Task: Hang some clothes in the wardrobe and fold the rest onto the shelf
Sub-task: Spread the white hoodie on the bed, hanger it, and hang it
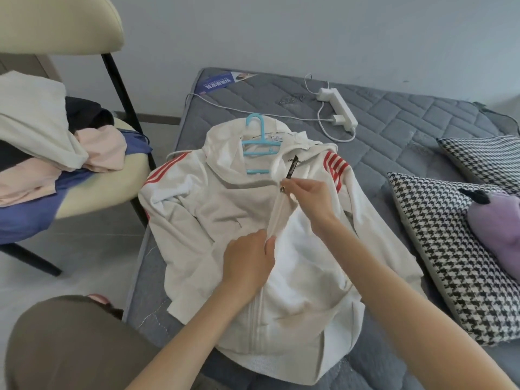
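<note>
A white zip hoodie (213, 220) with red shoulder stripes lies face up on the grey mattress (394, 130). A light blue plastic hanger (260, 144) sits inside its neck, hook pointing away from me. My right hand (306, 198) pinches the black zipper pull near the chest. My left hand (250, 260) pinches the zipper seam lower down, holding the fabric taut. The zip is closed below my right hand and parted above it.
A cream chair (92, 192) at the left carries a pile of white, pink, blue and dark clothes (50, 147). A white power strip (337, 108) with cable lies on the mattress behind the hoodie. Houndstooth cushions (444, 257) and a purple plush (498, 229) sit at the right.
</note>
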